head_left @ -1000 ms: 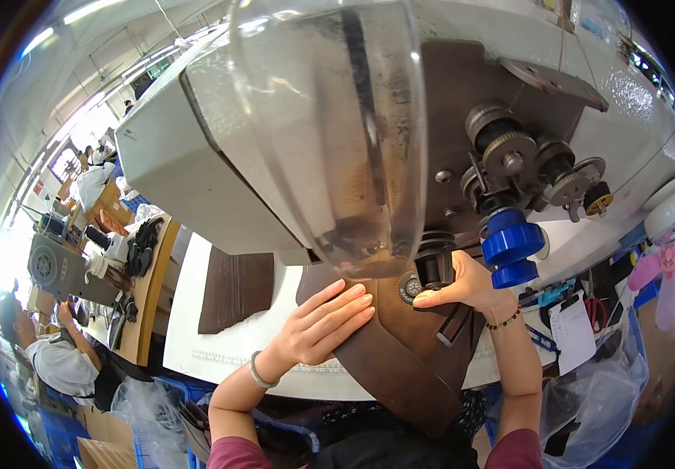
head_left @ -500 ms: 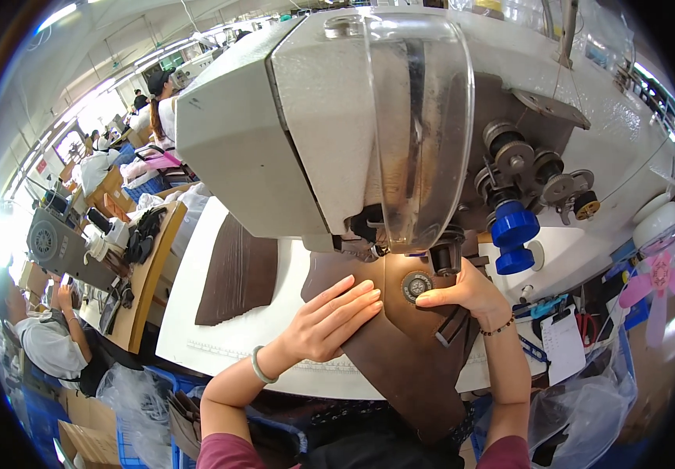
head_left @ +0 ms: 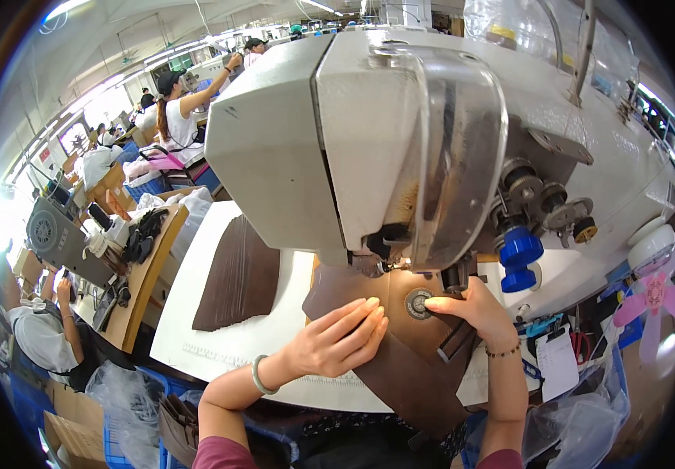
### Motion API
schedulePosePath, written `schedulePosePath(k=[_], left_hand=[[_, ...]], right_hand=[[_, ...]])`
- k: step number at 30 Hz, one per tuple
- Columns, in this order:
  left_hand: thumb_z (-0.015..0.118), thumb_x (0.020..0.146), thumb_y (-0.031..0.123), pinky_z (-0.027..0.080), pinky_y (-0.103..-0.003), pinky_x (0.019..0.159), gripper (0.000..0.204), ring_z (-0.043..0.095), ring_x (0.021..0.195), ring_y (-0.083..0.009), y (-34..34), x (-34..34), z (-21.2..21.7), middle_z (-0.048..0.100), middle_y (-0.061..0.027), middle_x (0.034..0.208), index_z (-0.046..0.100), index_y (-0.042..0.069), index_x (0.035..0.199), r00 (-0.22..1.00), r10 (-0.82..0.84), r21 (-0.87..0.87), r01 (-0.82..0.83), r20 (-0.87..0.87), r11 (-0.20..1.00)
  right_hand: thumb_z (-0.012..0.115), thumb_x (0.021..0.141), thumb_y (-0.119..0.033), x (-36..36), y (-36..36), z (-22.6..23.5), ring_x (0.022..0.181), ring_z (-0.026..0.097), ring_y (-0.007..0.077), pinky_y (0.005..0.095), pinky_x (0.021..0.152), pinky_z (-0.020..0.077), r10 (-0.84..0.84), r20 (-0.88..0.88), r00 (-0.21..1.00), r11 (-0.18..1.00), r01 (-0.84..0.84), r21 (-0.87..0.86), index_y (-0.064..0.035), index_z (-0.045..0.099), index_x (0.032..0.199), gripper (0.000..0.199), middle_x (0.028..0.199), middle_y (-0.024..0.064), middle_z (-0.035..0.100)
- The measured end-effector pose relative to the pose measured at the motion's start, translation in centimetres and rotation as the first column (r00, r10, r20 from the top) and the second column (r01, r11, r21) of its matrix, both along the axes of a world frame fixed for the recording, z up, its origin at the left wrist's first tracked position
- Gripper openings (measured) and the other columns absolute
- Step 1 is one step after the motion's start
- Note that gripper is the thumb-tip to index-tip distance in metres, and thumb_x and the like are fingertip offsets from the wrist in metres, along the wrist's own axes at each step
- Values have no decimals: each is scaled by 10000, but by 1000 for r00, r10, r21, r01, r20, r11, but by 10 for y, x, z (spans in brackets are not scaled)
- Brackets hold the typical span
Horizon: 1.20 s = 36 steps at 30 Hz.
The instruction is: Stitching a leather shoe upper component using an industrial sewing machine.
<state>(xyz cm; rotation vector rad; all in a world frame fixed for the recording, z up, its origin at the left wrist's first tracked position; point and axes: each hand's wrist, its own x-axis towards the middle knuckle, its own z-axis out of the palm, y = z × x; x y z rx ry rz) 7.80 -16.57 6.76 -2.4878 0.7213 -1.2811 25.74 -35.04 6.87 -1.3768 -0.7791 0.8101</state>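
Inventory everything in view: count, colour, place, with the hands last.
Bulky metal sewing machine: one, whitish-grey, upper centre and right
Round plastic knobs: two, blue, on its front
Smooth tabletop: one, white, beneath
Leather-like workpiece: one, brown, below the machine's head
Round patterned disc: one, dark grey, on the workpiece
Flat leather-like panels: count unclear, dark brown, tabletop's left
Wooden workbench: one, tan, left
Bladed fan: one, pink and white, far right
Paper sheet: one, white, right
Crumpled plastic bags: at least two, clear, lower left and right
Co-workers: at least three, white tops on two, left
Left hand: one, pale-green bangle, over the workpiece
Right hand: one, dark bracelet, thumb by the disc
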Motion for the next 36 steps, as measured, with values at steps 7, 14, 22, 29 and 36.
schedulePosePath(k=[7, 14, 22, 29, 36], left_hand=[[648, 770, 47, 555, -313, 843, 186, 644, 927, -239, 0, -2, 5, 633, -106, 972, 632, -26, 941, 1000, -13, 38, 13, -15, 999], [636, 767, 49, 554, -309, 843, 182, 644, 919, -233, 2, 2, 6, 629, -97, 950, 637, -20, 935, 1000, -9, 23, 10, -19, 1000], [642, 723, 54, 549, -294, 833, 198, 645, 878, -199, 7, 8, 11, 625, -78, 925, 646, -1, 913, 1000, 5, 10, -4, -14, 1000], [646, 716, 58, 550, -292, 834, 207, 647, 879, -199, 9, 7, 13, 626, -72, 915, 648, 1, 915, 999, 2, -16, -3, -34, 1000], [626, 701, 58, 558, -291, 824, 212, 649, 882, -201, 15, 18, 15, 622, -82, 908, 650, -4, 902, 1000, 13, -59, -13, -13, 998]], right_hand=[[747, 775, -108, -5, -5, 4, 849, 591, 89, 250, 764, 463, -118, 189, 975, 989, 134, -71, 29, 657, 989, 269, 919, 32, 679], [755, 768, -135, 1, -8, -5, 911, 599, 138, 275, 794, 457, -139, 279, 950, 990, 140, 18, 21, 662, 993, 289, 974, 59, 676], [788, 745, -257, 32, -10, -31, 1049, 586, 156, 292, 934, 453, 0, 182, 983, 992, -23, 122, 0, 540, 1233, 605, 1143, 79, 623], [736, 785, -235, 24, -14, -24, 1062, 604, 193, 320, 921, 478, -79, 185, 980, 985, 49, 164, 22, 538, 1228, 550, 1138, 121, 634], [574, 890, -218, 29, -7, -27, 990, 647, 240, 337, 866, 522, -40, 63, 997, 960, 20, 280, 15, 555, 1209, 396, 1108, 159, 641]])
